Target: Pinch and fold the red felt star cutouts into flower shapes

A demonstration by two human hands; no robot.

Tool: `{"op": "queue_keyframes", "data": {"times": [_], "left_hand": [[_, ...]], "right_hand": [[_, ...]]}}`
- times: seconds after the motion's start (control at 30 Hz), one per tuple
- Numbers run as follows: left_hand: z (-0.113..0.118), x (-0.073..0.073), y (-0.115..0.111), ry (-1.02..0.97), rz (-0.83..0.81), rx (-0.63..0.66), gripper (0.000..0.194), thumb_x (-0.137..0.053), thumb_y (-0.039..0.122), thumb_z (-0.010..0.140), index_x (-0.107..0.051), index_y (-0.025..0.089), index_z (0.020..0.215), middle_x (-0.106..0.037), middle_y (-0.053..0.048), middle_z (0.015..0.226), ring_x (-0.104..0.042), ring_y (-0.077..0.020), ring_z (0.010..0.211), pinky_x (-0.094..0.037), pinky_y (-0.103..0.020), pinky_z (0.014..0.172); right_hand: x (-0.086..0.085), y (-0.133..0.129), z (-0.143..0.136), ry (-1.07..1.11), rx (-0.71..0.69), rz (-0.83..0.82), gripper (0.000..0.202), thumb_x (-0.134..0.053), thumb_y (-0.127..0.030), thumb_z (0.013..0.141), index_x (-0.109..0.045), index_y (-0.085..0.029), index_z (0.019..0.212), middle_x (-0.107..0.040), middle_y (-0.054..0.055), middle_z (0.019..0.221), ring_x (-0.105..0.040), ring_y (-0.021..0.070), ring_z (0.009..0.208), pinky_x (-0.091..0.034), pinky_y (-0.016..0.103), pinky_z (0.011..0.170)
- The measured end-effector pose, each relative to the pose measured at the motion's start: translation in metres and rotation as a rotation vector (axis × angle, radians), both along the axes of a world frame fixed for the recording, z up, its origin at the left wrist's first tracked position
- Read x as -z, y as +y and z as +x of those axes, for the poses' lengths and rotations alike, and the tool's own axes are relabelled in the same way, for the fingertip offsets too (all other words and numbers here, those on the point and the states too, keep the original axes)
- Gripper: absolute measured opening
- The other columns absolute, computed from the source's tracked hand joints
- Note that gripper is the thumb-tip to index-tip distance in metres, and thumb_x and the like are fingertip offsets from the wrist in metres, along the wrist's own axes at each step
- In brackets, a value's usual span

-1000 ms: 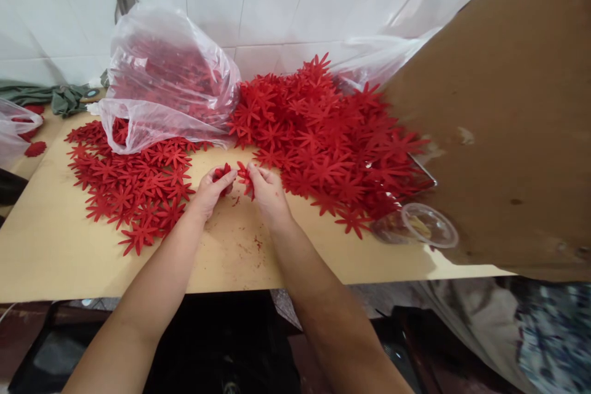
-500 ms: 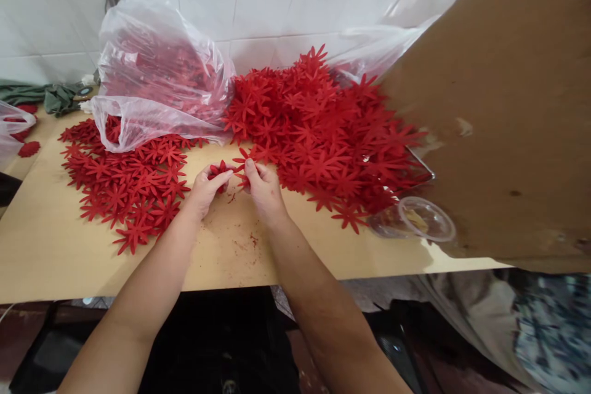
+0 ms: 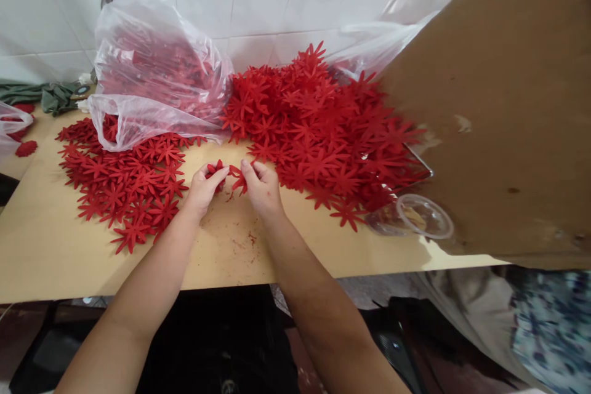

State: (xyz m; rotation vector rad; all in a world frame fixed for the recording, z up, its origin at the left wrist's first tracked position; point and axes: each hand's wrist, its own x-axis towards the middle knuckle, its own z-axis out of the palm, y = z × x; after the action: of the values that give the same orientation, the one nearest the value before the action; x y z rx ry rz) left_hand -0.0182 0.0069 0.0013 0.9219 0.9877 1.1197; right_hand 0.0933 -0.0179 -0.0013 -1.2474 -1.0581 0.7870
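Note:
Near the middle of the table, my left hand [image 3: 207, 187] is closed on a red flower piece [image 3: 215, 168], whose petals show above the fingers. Just right of it, my right hand [image 3: 262, 184] pinches another red flower piece [image 3: 239, 177] between thumb and fingers. The two pieces are very close together; whether they touch cannot be made out. A pile of red flower pieces [image 3: 115, 181] lies to the left, and a larger, taller heap [image 3: 318, 135] spreads to the right.
A clear plastic bag [image 3: 161, 61] of red pieces stands at the back left. A brown board [image 3: 508, 104] rises on the right, beside a clear plastic tub [image 3: 425, 217]. Red crumbs dot the wooden table [image 3: 318, 255] between my forearms.
The flower piece in my right hand has turned and tipped downward, its petals now hanging lower between the hands. Both hands keep nearly the same place.

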Motion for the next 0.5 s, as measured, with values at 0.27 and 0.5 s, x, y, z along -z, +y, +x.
{"op": "queue_keyframes", "data": {"times": [0.27, 0.5], "left_hand": [[-0.0005, -0.0036, -0.0038, 0.012, 0.047, 0.122, 0.036, -0.075, 0.026, 0.052, -0.057, 0.015, 0.081, -0.061, 0.003, 0.073, -0.054, -0.0066, 0.065, -0.041, -0.020, 0.064], [-0.0005, 0.0027, -0.0015, -0.002, -0.005, 0.070, 0.017, -0.066, 0.024, 0.062, -0.053, 0.015, 0.066, -0.052, 0.006, 0.056, -0.046, -0.0047, 0.052, -0.036, -0.018, 0.055]], "right_hand": [[0.0012, 0.0033, 0.0008, 0.196, -0.195, -0.022, 0.034, -0.064, -0.050, 0.061, -0.051, -0.019, 0.069, -0.049, -0.005, 0.058, -0.041, 0.0055, 0.048, -0.034, 0.020, 0.047], [-0.0013, -0.0004, 0.0004, 0.152, -0.121, -0.050, 0.043, -0.058, -0.056, 0.066, -0.043, -0.019, 0.053, -0.035, -0.007, 0.047, -0.030, 0.0043, 0.043, -0.027, 0.020, 0.042]]}}
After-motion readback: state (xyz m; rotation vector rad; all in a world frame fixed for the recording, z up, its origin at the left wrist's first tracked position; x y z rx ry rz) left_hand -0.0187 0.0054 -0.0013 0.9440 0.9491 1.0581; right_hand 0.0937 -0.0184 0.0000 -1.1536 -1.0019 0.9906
